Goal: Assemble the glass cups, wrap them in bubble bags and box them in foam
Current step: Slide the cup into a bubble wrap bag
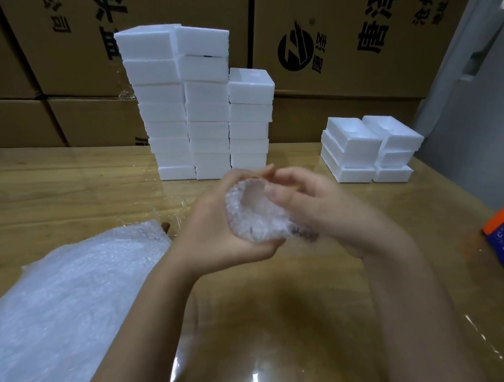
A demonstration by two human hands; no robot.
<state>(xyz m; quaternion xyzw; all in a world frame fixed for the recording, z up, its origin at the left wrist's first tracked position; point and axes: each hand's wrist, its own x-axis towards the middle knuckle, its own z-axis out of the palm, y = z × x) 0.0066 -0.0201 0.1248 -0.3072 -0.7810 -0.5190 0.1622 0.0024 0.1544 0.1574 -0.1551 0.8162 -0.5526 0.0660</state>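
While it sits mid-air over the surface [284, 292] at frame ctr, the bubble-bagged cup [255, 219] could slip or come unwrapped, since the left hand [215, 235] grip just cradles it from 7 o'clock w/ curled fingers and the right hand [310, 204] curls over its rim from 2 o'clock. Long axis looks tilted, approx 11-to-5 o'clock, mouth twd 11.

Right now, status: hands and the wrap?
Left hand grips bubble bag from below. Right hand pinches its open mouth. Not boxed; open foam boxes far right, path clear.
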